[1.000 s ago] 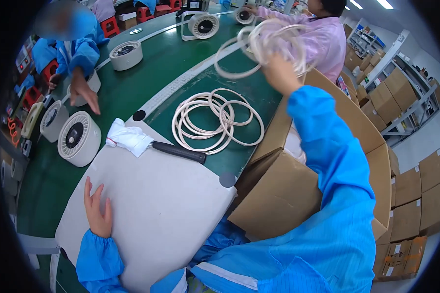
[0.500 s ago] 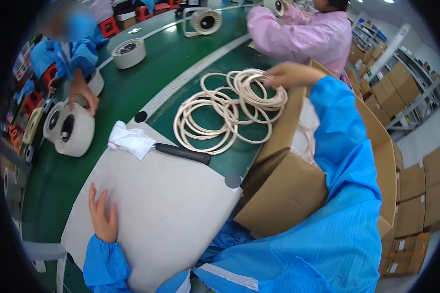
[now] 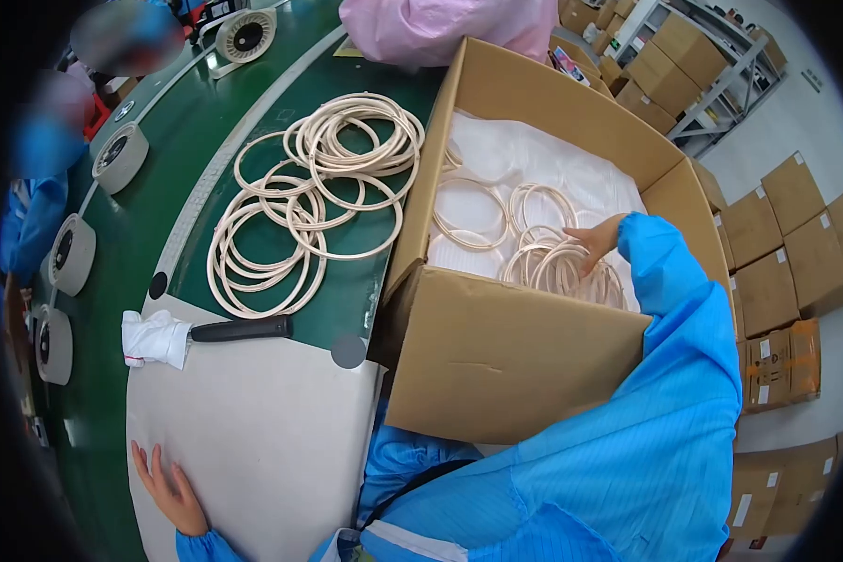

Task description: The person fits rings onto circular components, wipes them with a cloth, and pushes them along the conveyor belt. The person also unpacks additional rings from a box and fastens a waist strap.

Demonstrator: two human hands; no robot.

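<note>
Right hand [image 3: 598,242]: in the head view, right of centre, a cluster of thin cream ring-shaped hoops [image 3: 560,267] is being touched; the fingers are being held slightly apart, and whether any hoop is being pinched cannot be told.
Box: the hoops are being held inside an open brown cardboard box [image 3: 515,351], on white sheeting [image 3: 581,164].
Left hand [image 3: 170,492]: at lower left, the fingers are being spread over a flat white sheet [image 3: 253,421].
Table pile: more cream hoops [image 3: 317,169] are being supported by the green tabletop [image 3: 197,131], upper left of centre.
</note>
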